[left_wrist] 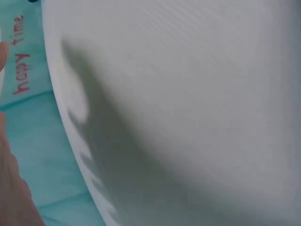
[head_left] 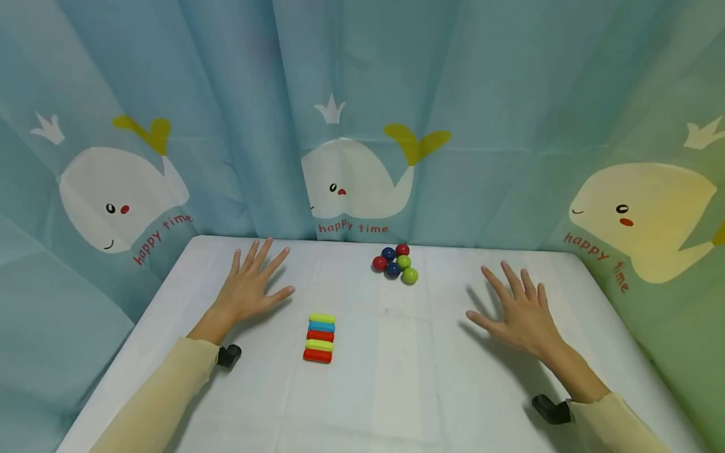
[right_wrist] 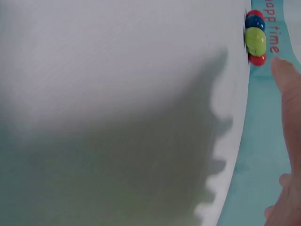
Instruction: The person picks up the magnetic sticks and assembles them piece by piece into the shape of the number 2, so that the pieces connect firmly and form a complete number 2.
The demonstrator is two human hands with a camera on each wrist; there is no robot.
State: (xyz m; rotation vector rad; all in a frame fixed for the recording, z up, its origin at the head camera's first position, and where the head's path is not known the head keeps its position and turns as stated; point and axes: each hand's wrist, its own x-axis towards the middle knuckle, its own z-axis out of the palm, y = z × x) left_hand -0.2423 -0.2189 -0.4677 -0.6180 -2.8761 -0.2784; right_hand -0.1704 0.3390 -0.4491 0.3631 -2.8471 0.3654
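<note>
In the head view my left hand hovers over the left part of the table, fingers spread and holding nothing. My right hand is over the right part, its fingers spread too, with a shadow beneath. Nearest the left hand is a column of several short coloured sticks, yellow, blue and red, laid side by side. Between the hands, toward the back, sits a cluster of glossy balls: red, dark blue and green. The right wrist view shows these balls beyond the thumb.
A white table spreads under both hands. Behind and at the sides hangs a blue-green curtain printed with whales and the words "happy time". A black strap piece sits at the left wrist, another at the right.
</note>
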